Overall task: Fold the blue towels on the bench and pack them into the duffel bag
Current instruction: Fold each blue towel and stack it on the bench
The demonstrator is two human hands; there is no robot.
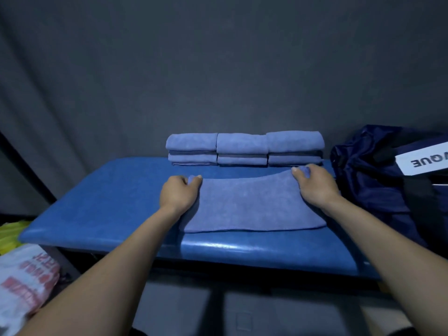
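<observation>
Curtained treatment room, padded blue bench [116, 202]

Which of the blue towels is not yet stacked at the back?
The flat towel at the bench's near edge, its far corners pinched by the left hand and right hand. The other towels are folded in stacks behind it.

Seven blue towels in all: six folded towels [244, 149] stacked at the back of the bench [116, 202] in three piles of two, and one flat towel [252, 204] spread in front. One bench, one navy duffel bag [378, 180], two hands (one at each far corner of the flat towel), and two plastic bags [26, 277] on the floor, left.
</observation>
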